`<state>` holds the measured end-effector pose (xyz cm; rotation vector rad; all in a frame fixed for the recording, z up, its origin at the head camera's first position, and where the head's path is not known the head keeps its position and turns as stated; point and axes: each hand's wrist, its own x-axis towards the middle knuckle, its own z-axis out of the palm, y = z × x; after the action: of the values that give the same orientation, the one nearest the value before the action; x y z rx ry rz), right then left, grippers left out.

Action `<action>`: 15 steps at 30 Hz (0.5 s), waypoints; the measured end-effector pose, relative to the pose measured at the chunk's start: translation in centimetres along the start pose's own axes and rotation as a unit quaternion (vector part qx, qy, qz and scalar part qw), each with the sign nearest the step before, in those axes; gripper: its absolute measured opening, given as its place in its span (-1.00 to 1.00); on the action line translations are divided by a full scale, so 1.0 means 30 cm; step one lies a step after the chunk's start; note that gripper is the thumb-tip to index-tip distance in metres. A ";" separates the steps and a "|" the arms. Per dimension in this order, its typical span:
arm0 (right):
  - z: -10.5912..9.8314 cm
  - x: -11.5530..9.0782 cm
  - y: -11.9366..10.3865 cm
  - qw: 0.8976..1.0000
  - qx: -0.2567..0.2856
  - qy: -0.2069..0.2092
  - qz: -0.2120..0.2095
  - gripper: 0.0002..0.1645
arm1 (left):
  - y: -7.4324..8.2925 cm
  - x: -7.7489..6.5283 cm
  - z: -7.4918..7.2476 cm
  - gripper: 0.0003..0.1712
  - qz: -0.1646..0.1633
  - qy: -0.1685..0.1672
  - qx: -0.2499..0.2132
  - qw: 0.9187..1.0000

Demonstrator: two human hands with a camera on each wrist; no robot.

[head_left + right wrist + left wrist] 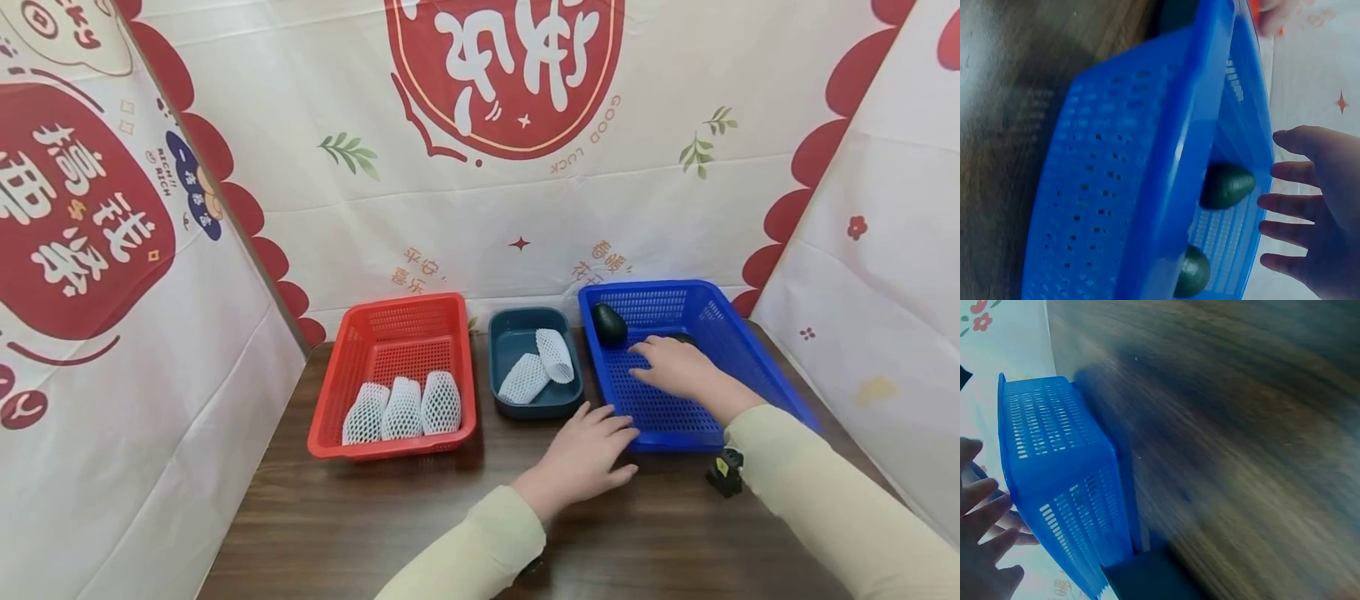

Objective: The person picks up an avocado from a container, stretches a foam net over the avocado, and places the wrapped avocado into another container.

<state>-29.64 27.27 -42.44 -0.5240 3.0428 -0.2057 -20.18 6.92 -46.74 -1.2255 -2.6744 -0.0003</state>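
Note:
My right hand (675, 367) reaches over the blue basket (712, 446) with its fingers spread and holds nothing. A dark green avocado (610, 323) lies in that basket's far left corner. A second avocado (1192, 272) shows in the right wrist view; in the head view my right hand mostly covers it. My left hand (581, 458) hovers by the basket's near left corner, fingers loosely extended. Two white foam net sleeves (555, 357) lie in the small teal tray (536, 410), left of the blue basket.
A red basket (318, 446) stands at the left with three plump foam nets (401, 408) in a row along its near side. The wooden table (315, 525) is bounded by printed cloth walls (450, 217) behind and at both sides.

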 end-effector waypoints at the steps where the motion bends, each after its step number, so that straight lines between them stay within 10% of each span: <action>1: -0.004 0.002 0.010 1.000 0.012 -0.008 0.003 -0.36 | 0.005 0.011 0.000 -0.40 0.005 -0.009 0.002 1.000; 15: -0.049 0.043 0.129 0.995 0.081 -0.049 0.043 -0.34 | 0.014 0.145 0.028 -0.54 0.008 -0.087 0.009 0.996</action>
<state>-32.24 30.63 -41.56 -0.3807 2.9125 -0.4057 -22.78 10.52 -46.81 -1.2970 -2.8054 0.1390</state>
